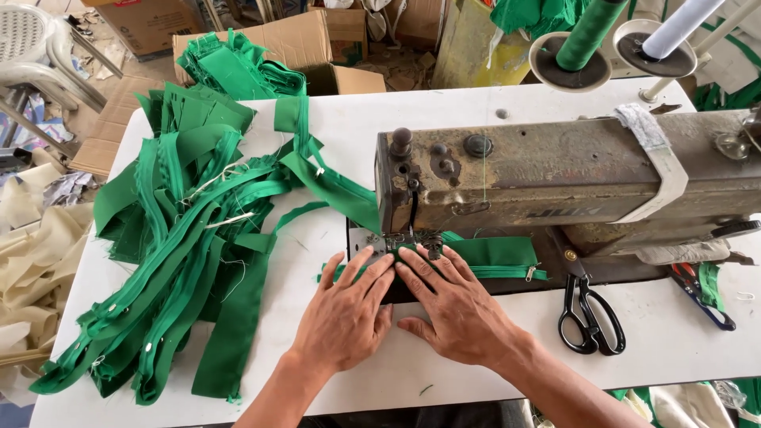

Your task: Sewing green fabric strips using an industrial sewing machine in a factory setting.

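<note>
Nearest the front edge of the white surface (476, 372): two bare forearms reaching in. Left hand (345, 313) spread flat, palm down, fingers fanned forward. Right hand (456, 309) likewise spread and pressed flat, its fingers angled towards the left hand's, the two just touching at the fingertips. Nothing pinched by either; both simply pressing down on the green fabric strip (491, 254), which lies across the machine bed at the middle of the surface, running under the presser foot (412, 242) and out to the right, with a zip pull showing at its far right end.

Just right of the right hand, black scissors (590, 317) lying on the surface, handles nearest. Further right, near the right edge, a small red and blue tool (701, 293), too unclear to name.

Left half of the surface: a big tangled heap of green strips (182, 254), some hanging over the left edge.

Behind the hands, the worn sewing machine (571, 170). Beyond it, a green thread cone (590, 36) and a white thread cone (678, 28) on stands, and cardboard boxes (301, 40) past the far edge.

Risks, as a judgement: fingertips very close to the needle area, so a small push forward could bring them under it. Uneven pressure between the hands could skew the strip and pull the seam off line. Loose threads or strips from the heap could catch and drag.
</note>
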